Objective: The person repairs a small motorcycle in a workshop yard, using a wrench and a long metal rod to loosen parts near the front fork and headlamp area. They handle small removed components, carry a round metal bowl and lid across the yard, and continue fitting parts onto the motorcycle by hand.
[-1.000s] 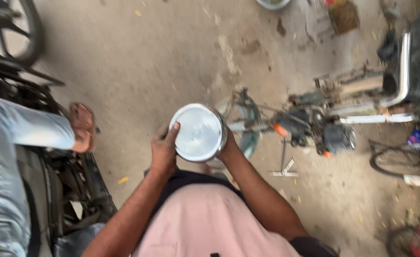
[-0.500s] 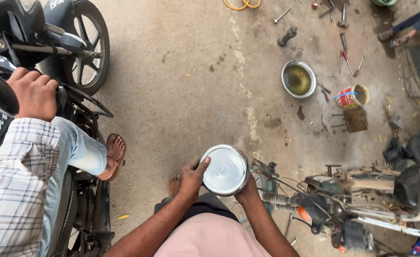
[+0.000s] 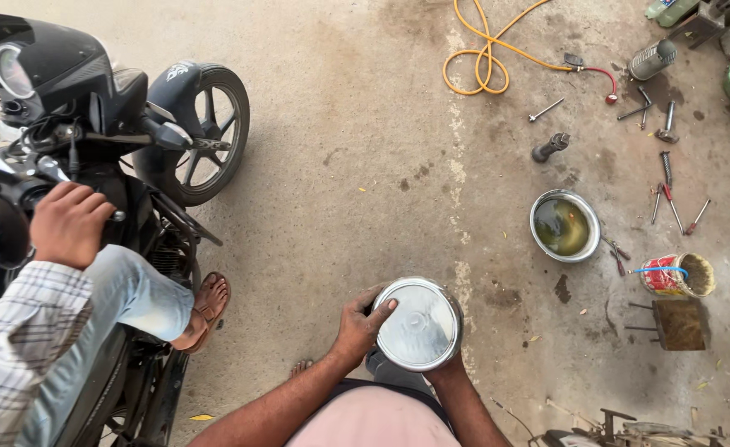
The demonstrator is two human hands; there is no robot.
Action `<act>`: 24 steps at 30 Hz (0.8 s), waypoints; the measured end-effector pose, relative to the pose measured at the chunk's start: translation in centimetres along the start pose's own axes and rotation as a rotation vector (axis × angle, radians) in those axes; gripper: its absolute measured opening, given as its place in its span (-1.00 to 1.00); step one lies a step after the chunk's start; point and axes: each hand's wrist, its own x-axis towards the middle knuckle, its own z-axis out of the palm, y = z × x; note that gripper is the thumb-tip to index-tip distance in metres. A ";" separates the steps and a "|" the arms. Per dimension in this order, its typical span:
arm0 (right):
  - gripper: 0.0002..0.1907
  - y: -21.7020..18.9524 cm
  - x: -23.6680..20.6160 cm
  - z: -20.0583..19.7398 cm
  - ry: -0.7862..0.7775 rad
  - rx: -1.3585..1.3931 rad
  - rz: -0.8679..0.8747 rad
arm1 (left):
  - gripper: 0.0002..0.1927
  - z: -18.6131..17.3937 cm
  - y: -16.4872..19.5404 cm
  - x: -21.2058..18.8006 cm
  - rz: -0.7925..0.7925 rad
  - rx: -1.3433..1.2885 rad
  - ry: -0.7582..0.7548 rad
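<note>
The person's left hand grips the near-left rim of a round, shiny metal bowl-like vessel held just in front of the pink-shirted body, fingers curled over the edge and thumb lying across its face. The right hand is almost wholly hidden beneath the vessel; only the forearm rises to its underside, so how far that hand is closed cannot be told, though it appears to bear the vessel from below. The vessel hangs above the stained grey concrete floor, tilted slightly toward the camera.

To the left, another person sits on a black motorcycle. A leg in pale blue jeans ends in a foot in a brown sandal on the floor beside the machine, and a hand from a checked sleeve rests on the handlebar area.

To the right, beyond the vessel, a round steel basin holding murky yellowish liquid stands on the floor. Near it lies a red tin on its side, with a small rusty square metal stand just beside. Farther off, screwdrivers and spanners lie scattered, and a coiled orange-yellow hose lies at the far edge.
</note>
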 end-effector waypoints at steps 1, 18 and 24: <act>-0.52 -2.2 1.0 -0.6 -0.011 -0.007 0.008 | -0.50 1.8 0.2 1.2 0.035 0.045 -0.011; -0.49 -27.8 4.4 -17.5 0.270 0.274 -0.089 | -0.52 28.8 -7.5 19.7 -0.146 0.075 -0.365; -0.48 -33.1 3.8 -24.6 0.373 0.356 -0.269 | -0.50 39.0 -9.7 25.3 -0.209 0.209 -0.616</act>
